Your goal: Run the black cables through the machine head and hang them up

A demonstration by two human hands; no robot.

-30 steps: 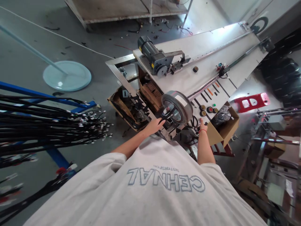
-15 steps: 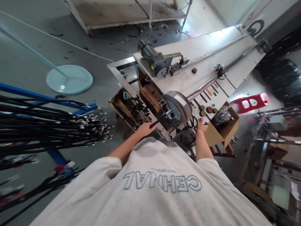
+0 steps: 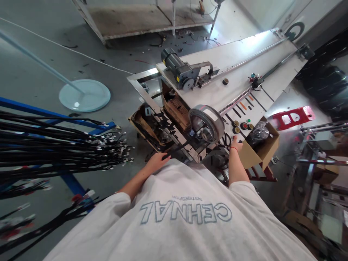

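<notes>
My left hand (image 3: 157, 162) is closed around the end of a black cable (image 3: 179, 146). The cable runs from my fingers up to the round machine head (image 3: 207, 124), a large grey ring at the near end of the long white workbench (image 3: 214, 96). My right hand (image 3: 236, 145) is at the bench's near edge, fingers curled, beside a loop of black cord (image 3: 225, 140). What it grips, if anything, is too small to make out. Just beyond it are several tape rolls (image 3: 236, 129) and a round red button (image 3: 244, 125).
A motor (image 3: 174, 63) is mounted at the bench's left end. Open cardboard boxes stand below left (image 3: 145, 125) and at right (image 3: 261, 148). Black wire harnesses (image 3: 67, 145) hang on a blue rack (image 3: 73, 186) at left. A red stool (image 3: 293, 117) stands right.
My left hand has moved left and down, away from the machine head, drawing the black cable with it. My right hand has stayed at the bench edge. The view has shifted slightly.
</notes>
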